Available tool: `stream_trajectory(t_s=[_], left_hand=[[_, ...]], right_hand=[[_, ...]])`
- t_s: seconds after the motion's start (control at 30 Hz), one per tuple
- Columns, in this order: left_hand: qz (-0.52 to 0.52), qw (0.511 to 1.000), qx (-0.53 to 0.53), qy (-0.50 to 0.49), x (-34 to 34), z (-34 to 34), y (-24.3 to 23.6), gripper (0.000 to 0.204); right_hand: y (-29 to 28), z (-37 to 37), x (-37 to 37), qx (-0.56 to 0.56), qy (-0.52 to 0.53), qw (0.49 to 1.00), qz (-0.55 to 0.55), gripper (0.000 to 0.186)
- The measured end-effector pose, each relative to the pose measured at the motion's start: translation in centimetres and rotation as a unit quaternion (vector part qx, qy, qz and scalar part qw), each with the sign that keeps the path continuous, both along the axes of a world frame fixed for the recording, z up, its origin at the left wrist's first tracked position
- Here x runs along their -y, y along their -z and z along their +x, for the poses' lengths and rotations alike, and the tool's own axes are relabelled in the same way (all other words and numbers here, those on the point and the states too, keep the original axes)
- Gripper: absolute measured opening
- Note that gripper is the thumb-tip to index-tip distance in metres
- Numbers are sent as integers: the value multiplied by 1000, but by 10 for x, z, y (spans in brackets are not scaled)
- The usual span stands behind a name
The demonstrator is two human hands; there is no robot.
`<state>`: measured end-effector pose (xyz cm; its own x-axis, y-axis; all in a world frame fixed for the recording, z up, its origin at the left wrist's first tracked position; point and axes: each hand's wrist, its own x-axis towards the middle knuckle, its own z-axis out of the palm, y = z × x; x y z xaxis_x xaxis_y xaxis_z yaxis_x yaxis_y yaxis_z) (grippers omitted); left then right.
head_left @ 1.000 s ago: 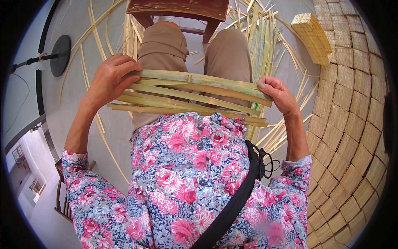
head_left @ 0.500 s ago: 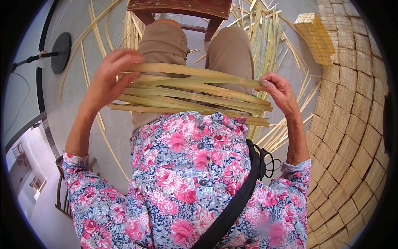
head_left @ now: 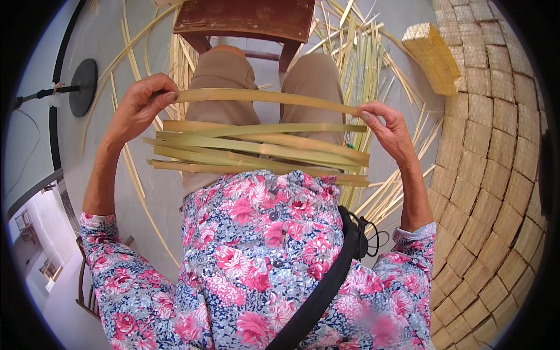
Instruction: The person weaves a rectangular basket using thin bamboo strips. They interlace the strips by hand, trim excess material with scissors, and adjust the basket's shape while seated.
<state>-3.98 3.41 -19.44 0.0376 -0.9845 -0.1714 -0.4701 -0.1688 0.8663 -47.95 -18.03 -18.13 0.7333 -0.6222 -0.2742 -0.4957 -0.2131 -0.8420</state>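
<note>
A single flat bamboo strip [head_left: 265, 96] stretches across above my thighs, bowed slightly upward. My left hand [head_left: 140, 105] pinches its left end between thumb and fingers. At the other end, my right hand [head_left: 385, 125] grips it the same way, thumb against the fingers. Just nearer to me, several loose bamboo strips [head_left: 256, 146] lie crosswise over my lap, green and yellowish, overlapping at slight angles. Neither hand touches that pile.
A reddish-brown wooden stool [head_left: 245, 20] stands beyond my knees. Long split strips [head_left: 361, 76] litter the floor on both sides. Stacked woven blocks [head_left: 484, 175] line the right, with a yellow woven bundle [head_left: 431, 58] beside them. A round black stand base [head_left: 85, 87] is at left.
My left hand has closed on the strip's left end. Both hands now hold one strip lifted apart from the lap pile, farther from my body. The view has shifted slightly.
</note>
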Motion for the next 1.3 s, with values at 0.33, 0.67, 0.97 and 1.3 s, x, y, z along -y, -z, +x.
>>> stream_trajectory(t_s=[0.33,0.67,0.97,1.3], left_hand=[[-263,929,261,16,41,29,-58,13],[-363,886,285,-46,62,49,-86,12],[-295,874,275,-271,106,108,-134,54],[-389,887,145,-201,113,121,-153,42]], right_hand=[[-48,34,18,-67,-146,952,-260,11],[-30,30,13,14,-48,947,-318,12],[-53,83,53,307,224,906,-188,16],[-61,189,122,315,161,935,24,33]])
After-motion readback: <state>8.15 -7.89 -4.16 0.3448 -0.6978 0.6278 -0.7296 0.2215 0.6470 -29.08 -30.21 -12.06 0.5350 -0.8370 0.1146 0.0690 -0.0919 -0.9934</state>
